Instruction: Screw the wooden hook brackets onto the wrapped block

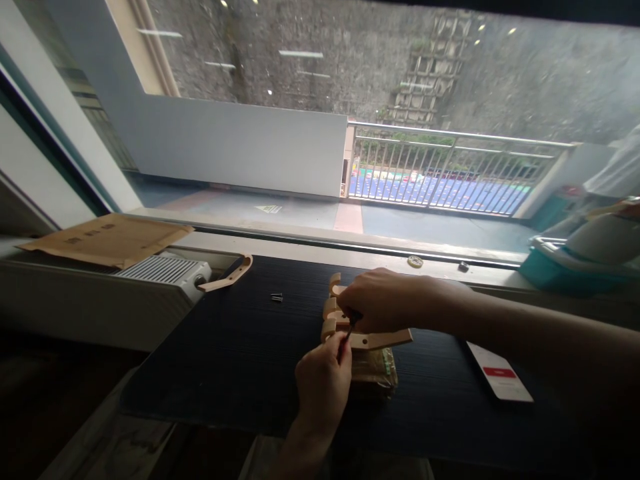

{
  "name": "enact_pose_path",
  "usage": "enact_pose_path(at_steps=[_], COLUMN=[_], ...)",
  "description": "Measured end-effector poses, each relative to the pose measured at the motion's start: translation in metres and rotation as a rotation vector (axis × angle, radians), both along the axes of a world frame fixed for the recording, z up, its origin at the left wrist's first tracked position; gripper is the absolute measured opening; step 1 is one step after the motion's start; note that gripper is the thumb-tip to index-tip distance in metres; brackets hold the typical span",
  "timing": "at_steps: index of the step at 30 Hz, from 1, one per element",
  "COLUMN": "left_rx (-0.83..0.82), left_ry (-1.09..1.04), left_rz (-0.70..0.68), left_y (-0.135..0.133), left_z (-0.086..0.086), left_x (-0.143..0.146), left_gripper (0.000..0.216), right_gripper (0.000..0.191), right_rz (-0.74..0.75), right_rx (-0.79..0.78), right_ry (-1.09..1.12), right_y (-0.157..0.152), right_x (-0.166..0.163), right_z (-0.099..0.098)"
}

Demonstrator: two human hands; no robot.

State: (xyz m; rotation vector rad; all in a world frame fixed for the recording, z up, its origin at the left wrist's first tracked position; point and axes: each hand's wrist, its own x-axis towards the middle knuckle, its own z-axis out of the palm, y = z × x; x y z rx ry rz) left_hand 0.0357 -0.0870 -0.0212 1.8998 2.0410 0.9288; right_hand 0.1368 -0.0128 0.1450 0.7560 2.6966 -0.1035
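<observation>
A wooden piece [383,340] made of pale curved slats lies in the middle of the dark bench [240,360], resting on a clear packet [380,379]. The right hand [380,300] comes in from the right, its grip closed over the far side of the wooden piece. The left hand [323,380] reaches up from the near edge. Its grip is closed round a thin dark tool [346,335], whose tip meets the wood just beneath the right hand.

Two small screws [277,297] lie apart to the left. At the far left corner a curved wooden strip [230,275] lies beside a white radiator [160,270], with a cardboard sheet [107,237] beyond it. To the right, near the right forearm, lies a white card [500,380] with a red band.
</observation>
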Motion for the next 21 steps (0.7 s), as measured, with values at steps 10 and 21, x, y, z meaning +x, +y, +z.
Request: enact_pose_path(at_steps=[10, 21], left_rx=[0.038, 0.476], left_ry=[-0.067, 0.068], left_rz=[-0.146, -0.683], left_y=[0.008, -0.041], left_z=[-0.005, -0.016], left_x=[-0.014, 0.018], left_gripper=[0.02, 0.028], right_gripper=[0.01, 0.018], right_rz=[-0.08, -0.062], right_rx=[0.007, 0.016], right_ry=[-0.084, 0.057], right_y=[-0.007, 0.002], right_x=[-0.013, -0.002], right_z=[0.007, -0.004])
